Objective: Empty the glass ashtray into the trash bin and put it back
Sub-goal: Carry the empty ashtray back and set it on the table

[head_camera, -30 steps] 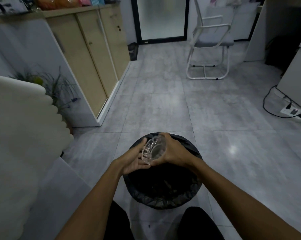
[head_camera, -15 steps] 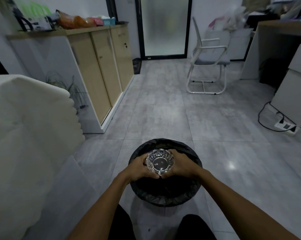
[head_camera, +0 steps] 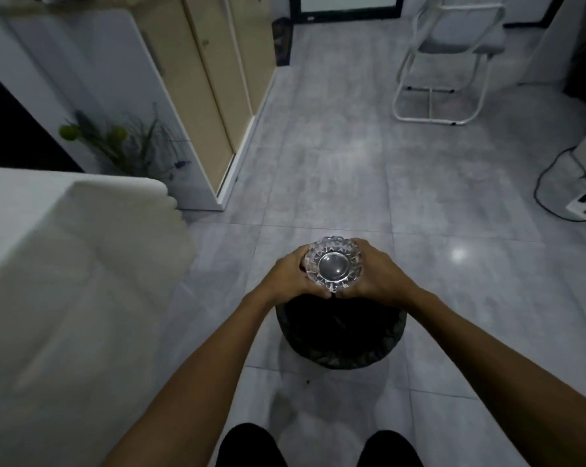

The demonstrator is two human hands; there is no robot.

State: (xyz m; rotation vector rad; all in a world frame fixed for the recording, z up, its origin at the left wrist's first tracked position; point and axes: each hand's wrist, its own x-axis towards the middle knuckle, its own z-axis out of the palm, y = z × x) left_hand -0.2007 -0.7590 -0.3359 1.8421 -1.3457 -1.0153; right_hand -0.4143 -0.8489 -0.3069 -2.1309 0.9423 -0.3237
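The round cut-glass ashtray (head_camera: 333,263) is held upright between both hands, its bowl facing up and looking empty. My left hand (head_camera: 289,277) grips its left side and my right hand (head_camera: 379,275) grips its right side. Below and just nearer to me stands the trash bin (head_camera: 340,345), round and lined with a black bag; the ashtray is above its far rim. The hands hide the bin's far edge.
A white cushioned sofa (head_camera: 65,281) fills the left. A wooden cabinet (head_camera: 214,96) and a plant (head_camera: 129,143) stand at the back left. A white chair (head_camera: 450,62) is at the back right, a power strip with cable (head_camera: 584,205) at the right edge.
The ashtray went from tilted on its side over the bin to level with its bowl up. Both hands lifted it up and slightly away from the bin. The camera tipped downward.
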